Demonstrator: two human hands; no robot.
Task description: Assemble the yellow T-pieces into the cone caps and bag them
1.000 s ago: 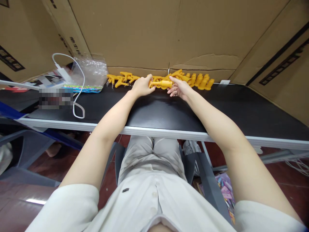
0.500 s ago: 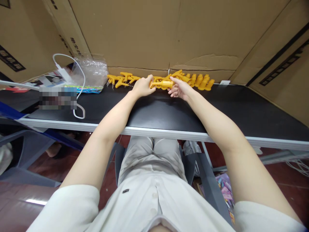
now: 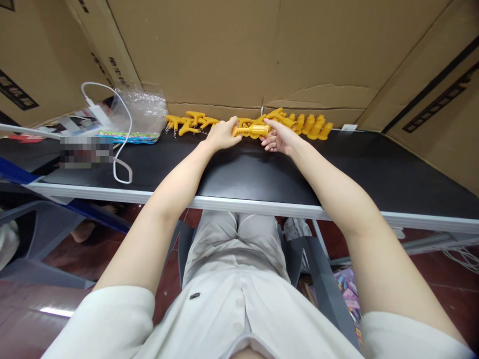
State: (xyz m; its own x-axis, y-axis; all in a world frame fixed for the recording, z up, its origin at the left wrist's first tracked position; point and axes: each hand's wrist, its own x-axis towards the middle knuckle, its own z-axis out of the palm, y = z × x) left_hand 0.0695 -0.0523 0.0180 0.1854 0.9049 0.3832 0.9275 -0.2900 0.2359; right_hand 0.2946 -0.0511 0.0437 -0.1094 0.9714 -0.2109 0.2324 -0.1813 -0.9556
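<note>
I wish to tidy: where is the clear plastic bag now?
In the head view, the clear plastic bag is on the left, in front of the cardboard, just beyond the colourful packet and left of the yellow handles.

We stood in what looked like a small workshop, where matching yellow handles (image 3: 187,128) with metal spirals and a cluster of near-identical yellow sleeves (image 3: 309,124) lined the back of a long black worktop (image 3: 258,172) edged in pale metal. Tall cardboard panels (image 3: 220,55), some printed with black lettering, walled in our bench, while a crumpled clear plastic bag (image 3: 145,107) lay among clutter to the left. Below, we saw gray chairs (image 3: 56,229), a dark red floor (image 3: 456,294) and brightly printed packaging (image 3: 350,291).
</note>
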